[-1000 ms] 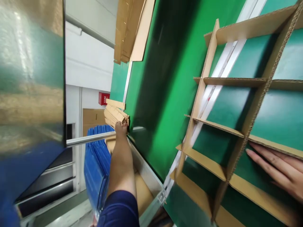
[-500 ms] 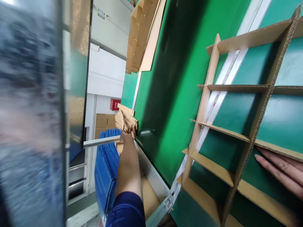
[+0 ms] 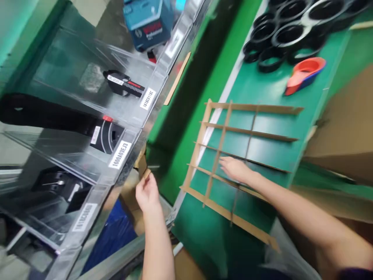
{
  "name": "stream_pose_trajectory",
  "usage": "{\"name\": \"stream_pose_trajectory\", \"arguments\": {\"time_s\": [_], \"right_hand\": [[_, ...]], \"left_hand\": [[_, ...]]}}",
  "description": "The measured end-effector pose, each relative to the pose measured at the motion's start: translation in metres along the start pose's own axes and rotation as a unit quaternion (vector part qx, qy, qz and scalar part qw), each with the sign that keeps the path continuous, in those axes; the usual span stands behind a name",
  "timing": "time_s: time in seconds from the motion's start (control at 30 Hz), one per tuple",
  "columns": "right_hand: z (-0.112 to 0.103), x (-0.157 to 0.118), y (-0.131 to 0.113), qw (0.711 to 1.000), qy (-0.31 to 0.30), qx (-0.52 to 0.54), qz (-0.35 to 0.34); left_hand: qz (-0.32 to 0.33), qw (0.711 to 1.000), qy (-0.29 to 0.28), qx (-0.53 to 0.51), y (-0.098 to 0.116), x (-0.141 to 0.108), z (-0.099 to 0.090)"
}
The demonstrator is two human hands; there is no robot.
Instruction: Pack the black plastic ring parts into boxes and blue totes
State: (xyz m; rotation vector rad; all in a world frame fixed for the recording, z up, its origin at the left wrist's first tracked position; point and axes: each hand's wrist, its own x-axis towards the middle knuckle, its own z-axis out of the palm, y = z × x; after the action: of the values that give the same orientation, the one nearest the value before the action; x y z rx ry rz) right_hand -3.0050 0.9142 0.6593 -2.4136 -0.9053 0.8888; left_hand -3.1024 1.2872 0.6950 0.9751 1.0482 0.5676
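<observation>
Tan cardboard grid [image 3: 222,136], open-celled

A green bench [image 3: 212,235] is stretching beneath the right hand [image 3: 234,169] and past the left hand [image 3: 148,191]. A cardboard grid [image 3: 214,167] is resting around the right hand. Beyond that hand, black rings [image 3: 316,41] are sitting near an orange-and-blue piece [image 3: 295,77]; beyond the left, a cardboard strip [image 3: 177,79] is lying.
</observation>
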Motion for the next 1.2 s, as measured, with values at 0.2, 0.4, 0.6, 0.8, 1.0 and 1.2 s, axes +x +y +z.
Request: {"name": "stream_pose_trajectory", "arguments": {"time_s": [0.2, 0.4, 0.6, 0.8, 1.0, 1.2], "right_hand": [[-0.042, -0.029, -0.080, 0.901, 0.060, 0.416, 0.109], [-0.050, -0.085, -0.102, 0.710, 0.068, 0.673, 0.196], [-0.057, -0.159, -0.092, 0.847, 0.116, 0.492, 0.165], [-0.070, -0.204, -0.069, 0.949, 0.079, 0.051, 0.301], [-0.076, -0.210, -0.029, 0.896, 0.130, -0.006, 0.424], [-0.079, -0.184, -0.003, 0.884, 0.116, 0.012, 0.453]], "left_hand": [[0.136, 0.950, -0.162, 0.232, -0.025, -0.209, -0.007], [0.425, 0.730, -0.375, 0.382, -0.036, -0.315, -0.050], [0.451, 0.650, -0.527, 0.310, -0.054, -0.363, -0.056], [0.440, 0.617, -0.594, 0.273, -0.090, -0.383, -0.063], [0.340, 0.685, -0.528, 0.369, -0.110, -0.382, -0.056], [0.243, 0.746, -0.477, 0.396, -0.131, -0.376, -0.080]]}}
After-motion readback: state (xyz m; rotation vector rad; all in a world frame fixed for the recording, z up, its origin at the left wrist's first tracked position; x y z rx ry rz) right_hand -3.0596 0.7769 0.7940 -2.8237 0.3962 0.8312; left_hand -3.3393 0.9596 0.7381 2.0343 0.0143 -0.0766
